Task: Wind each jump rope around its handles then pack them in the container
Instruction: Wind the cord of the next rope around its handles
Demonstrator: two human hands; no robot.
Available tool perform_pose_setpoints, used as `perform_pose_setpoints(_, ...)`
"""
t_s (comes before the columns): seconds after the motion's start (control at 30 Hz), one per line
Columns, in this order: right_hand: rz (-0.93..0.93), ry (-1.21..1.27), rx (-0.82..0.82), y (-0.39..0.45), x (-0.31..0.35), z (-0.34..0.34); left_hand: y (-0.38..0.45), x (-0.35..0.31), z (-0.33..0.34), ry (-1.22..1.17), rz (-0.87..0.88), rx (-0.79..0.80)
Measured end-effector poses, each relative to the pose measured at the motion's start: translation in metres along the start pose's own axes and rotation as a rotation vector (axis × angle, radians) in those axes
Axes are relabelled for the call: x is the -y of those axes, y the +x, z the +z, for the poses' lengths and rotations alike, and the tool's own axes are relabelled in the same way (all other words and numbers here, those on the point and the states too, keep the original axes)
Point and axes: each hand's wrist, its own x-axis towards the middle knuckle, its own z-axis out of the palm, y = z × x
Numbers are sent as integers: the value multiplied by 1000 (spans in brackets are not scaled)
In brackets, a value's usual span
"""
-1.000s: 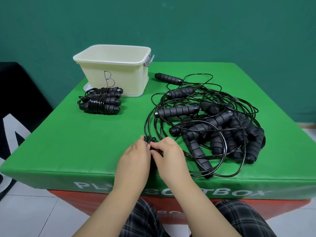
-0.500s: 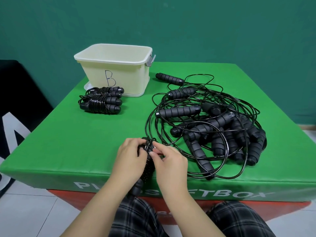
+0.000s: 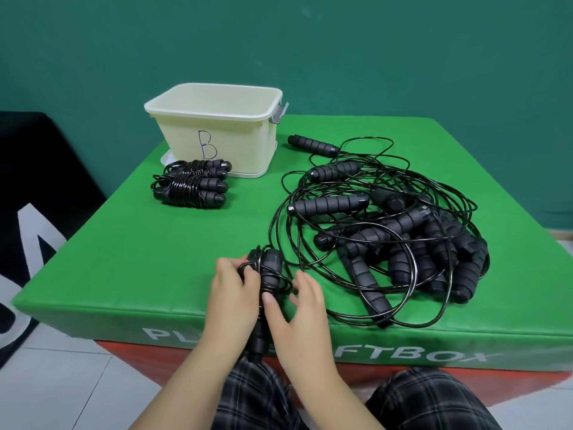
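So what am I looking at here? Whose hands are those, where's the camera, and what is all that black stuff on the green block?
There is no robot here. A person wears a camera on the head, so this one picture looks forward and down at their own hands.

The left hand grips a pair of black jump rope handles with cord looped around them. The right hand is beside them with relaxed fingers, its thumb against the handles.

They work on a green padded box. To the right lies a tangled pile of ropes not yet wound. Farther back on the left sit two wound bundles, lying in front of a cream container marked B, not inside it.
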Motion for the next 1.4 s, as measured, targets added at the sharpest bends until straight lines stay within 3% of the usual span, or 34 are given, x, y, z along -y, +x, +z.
perform_pose_setpoints(0.4,30,-261,211,7,11,2,13,22,-2,-179,-144,-10)
perform_pose_setpoints(0.57,62,40,307,10,20,4,12,22,-2,-245,-182,-12)
perform_pose_setpoints(0.77,83,315,225,2,8,17,7,10,-7,-265,-187,-31)
perform_pose_setpoints(0.93,45,302,218,1,4,19,5,7,-7,-229,-179,-57)
perform_pose_setpoints(1.17,-87,117,366,23,11,10,11,0,-5,-359,-298,-23)
perform_pose_setpoints(1.4,-168,178,263,52,16,-4,24,-16,6,-383,-249,26)
